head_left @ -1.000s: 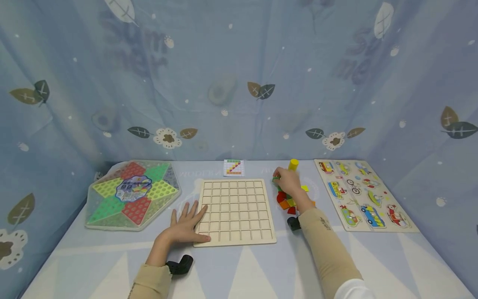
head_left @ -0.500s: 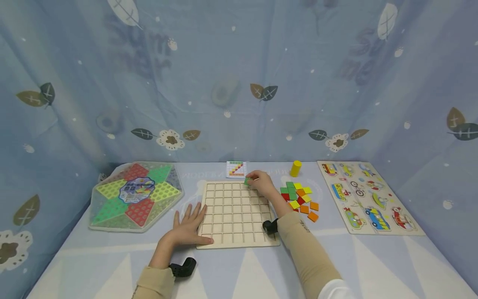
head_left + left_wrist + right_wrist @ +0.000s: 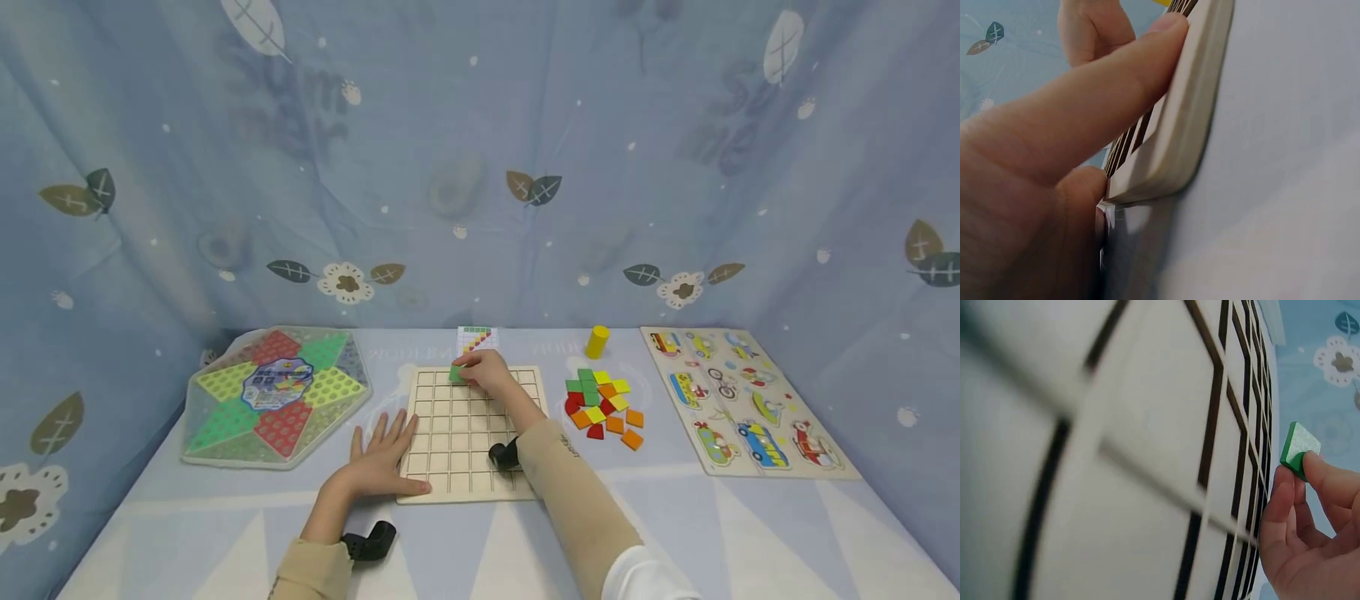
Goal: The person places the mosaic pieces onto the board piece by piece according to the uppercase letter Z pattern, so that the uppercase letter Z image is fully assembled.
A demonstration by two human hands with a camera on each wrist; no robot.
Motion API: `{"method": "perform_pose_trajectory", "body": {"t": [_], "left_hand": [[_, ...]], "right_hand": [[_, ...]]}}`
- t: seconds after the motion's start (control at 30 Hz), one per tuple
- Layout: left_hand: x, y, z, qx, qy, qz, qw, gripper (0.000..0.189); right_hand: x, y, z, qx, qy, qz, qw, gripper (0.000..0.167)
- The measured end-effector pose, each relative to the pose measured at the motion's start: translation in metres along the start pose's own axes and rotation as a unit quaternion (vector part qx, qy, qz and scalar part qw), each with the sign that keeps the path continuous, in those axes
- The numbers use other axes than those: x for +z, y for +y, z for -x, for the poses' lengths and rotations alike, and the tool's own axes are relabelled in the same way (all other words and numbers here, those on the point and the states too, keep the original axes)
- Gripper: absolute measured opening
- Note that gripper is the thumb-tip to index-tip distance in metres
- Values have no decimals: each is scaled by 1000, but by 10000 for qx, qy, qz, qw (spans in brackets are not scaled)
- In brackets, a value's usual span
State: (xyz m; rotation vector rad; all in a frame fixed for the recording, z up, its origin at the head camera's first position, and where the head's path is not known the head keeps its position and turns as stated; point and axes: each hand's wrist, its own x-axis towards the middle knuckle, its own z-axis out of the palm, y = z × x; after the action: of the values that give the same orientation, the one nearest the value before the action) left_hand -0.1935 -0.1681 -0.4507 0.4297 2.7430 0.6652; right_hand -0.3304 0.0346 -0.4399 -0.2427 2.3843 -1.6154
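"Checking hands first. What's each one doing?"

"Right hand (image 3: 486,372) is pinching a green tile (image 3: 456,374) between thumb and fingertips. Left hand (image 3: 377,467) is gripping nothing; its fingers are splaying by the left edge of the gridded board (image 3: 461,437), its thumb is resting on the near-left corner."

"Where's the tile sitting versus the grid?"

"It's hanging over the far row, left of the middle column. Right wrist view is showing it tilted and apart from the board face, so it isn't lying flat."

"Long axis?"

"None, it's looking square. So edge alignment is mattering more than direction, I'd judge. Fingers are hiding part of it; can't tell exactly which cell it's covering."

"Nearer hand?"

"Right, obviously, it's holding the thing. Right forearm (image 3: 570,487) is crossing the board from near right, and the tile is leading off that hand's left side. Seen from the left hand, the tile is lying ahead and to the right, well apart."

"Neighbours?"

"Pattern card (image 3: 480,337) is lying just beyond the board, a bit right of the tile. Loose tiles (image 3: 607,407) are clustering right of the board, away from both hands."
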Motion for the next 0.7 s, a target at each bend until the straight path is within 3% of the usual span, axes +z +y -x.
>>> {"method": "perform_pose_trajectory", "body": {"t": [0.27, 0.7], "left_hand": [[2, -2, -1, -12, 24, -27, 10000, 108], [2, -2, -1, -32, 19, -24, 10000, 108]], "right_hand": [[15, -8, -5, -247, 261, 774, 9964, 9], [23, -12, -13, -474, 390, 1957, 9787, 6]]}}
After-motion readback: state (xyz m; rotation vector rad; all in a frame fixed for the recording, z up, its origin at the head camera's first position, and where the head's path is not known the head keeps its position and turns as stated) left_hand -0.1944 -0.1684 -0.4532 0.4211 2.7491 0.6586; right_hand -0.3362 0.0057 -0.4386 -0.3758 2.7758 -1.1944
